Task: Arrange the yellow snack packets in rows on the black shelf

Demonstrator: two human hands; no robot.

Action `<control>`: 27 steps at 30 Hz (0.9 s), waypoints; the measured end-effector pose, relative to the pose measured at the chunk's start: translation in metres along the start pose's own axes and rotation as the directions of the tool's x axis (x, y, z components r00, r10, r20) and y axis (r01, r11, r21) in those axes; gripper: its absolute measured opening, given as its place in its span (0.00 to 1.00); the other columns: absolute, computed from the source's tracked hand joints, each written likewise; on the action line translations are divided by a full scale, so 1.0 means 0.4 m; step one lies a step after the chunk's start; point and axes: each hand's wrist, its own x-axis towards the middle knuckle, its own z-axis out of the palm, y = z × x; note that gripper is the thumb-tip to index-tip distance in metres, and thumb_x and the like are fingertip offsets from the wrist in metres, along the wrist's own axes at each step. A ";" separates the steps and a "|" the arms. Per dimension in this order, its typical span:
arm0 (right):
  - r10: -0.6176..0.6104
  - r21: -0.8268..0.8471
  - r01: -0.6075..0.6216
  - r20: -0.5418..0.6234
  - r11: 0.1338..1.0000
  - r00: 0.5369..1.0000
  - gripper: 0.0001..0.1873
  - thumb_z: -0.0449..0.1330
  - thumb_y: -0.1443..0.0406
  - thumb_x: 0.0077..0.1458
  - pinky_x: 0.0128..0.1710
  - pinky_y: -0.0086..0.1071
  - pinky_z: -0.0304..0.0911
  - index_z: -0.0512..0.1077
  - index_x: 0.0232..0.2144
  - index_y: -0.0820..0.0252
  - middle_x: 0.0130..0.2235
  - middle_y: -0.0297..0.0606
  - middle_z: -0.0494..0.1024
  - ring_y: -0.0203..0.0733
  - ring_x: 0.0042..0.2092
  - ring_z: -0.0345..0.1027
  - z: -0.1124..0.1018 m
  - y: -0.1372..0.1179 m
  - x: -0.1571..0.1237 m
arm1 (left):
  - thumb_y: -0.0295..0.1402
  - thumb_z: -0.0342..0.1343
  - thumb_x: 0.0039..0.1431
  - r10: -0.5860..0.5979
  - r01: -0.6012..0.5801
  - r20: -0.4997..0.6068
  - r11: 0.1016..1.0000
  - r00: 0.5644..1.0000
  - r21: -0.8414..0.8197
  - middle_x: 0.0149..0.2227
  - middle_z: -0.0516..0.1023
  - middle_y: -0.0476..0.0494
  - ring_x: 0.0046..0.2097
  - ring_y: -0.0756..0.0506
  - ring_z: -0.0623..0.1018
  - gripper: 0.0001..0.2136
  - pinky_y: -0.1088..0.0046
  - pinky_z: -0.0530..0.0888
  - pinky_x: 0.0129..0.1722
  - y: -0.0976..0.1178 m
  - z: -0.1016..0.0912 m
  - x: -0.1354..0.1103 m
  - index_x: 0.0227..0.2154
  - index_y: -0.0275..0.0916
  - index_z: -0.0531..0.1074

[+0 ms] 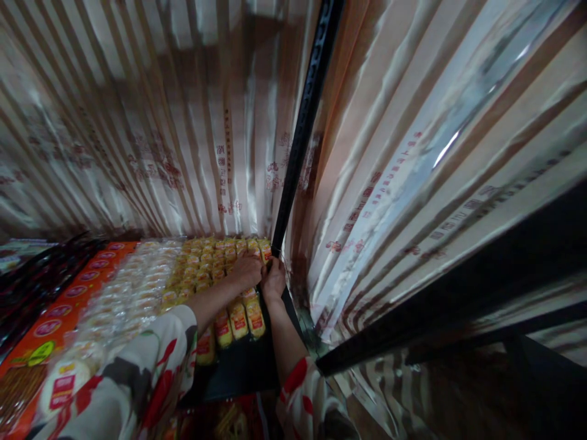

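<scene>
Yellow snack packets (238, 321) with red labels stand in tight rows on a dark shelf (238, 376). My left hand (249, 269) is over the far right rows, its fingers curled down among the packets. Right beside it, my right hand (274, 280) is closed at the shelf's right edge, close to the foot of a black slotted post (300, 134). Both hands nearly meet there. Whatever lies in their fingers is small or hidden. A yellow packet (265, 249) shows just beyond the fingertips.
Clear-wrapped pale snacks (132, 290) lie left of the yellow rows, then an orange printed strip (68, 299) and dark packages (36, 293). Pleated printed sheeting (206, 122) hangs behind and to the right. A dark rail (458, 281) crosses the right side.
</scene>
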 end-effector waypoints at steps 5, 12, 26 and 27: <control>-0.075 0.073 0.080 -0.063 0.994 0.995 0.20 0.48 0.68 0.52 0.50 0.39 0.56 0.66 0.48 0.60 0.48 0.46 0.67 0.45 0.50 0.59 0.000 0.013 -0.024 | 0.27 0.48 0.56 0.035 -0.032 -0.038 0.995 0.999 0.092 0.38 0.76 0.41 0.49 0.43 0.70 0.09 0.60 0.62 0.54 0.037 -0.028 -0.033 0.32 0.35 0.74; -0.103 0.153 0.108 -0.043 0.982 0.994 0.22 0.46 0.69 0.51 0.52 0.39 0.56 0.67 0.48 0.64 0.50 0.49 0.68 0.45 0.53 0.59 -0.040 0.001 -0.059 | 0.21 0.47 0.48 0.138 -0.130 -0.045 0.978 0.989 0.161 0.34 0.77 0.43 0.43 0.47 0.73 0.11 0.65 0.60 0.56 0.107 -0.066 -0.109 0.28 0.36 0.74; 0.087 0.526 -0.127 0.101 0.841 0.991 0.19 0.45 0.62 0.55 0.40 0.34 0.63 0.64 0.46 0.62 0.42 0.45 0.73 0.40 0.41 0.68 -0.224 -0.104 -0.459 | 0.20 0.42 0.51 0.026 -0.202 -0.363 0.867 0.931 -0.456 0.51 0.68 0.41 0.54 0.48 0.65 0.20 0.69 0.64 0.55 0.172 0.085 -0.619 0.46 0.37 0.66; 0.065 0.525 -0.127 0.135 0.842 0.989 0.18 0.44 0.62 0.55 0.41 0.34 0.63 0.65 0.45 0.61 0.42 0.44 0.73 0.40 0.41 0.68 -0.223 -0.113 -0.511 | 0.21 0.41 0.52 -0.021 -0.160 -0.351 0.863 0.936 -0.480 0.50 0.68 0.41 0.54 0.48 0.66 0.19 0.69 0.64 0.55 0.165 0.096 -0.671 0.46 0.38 0.67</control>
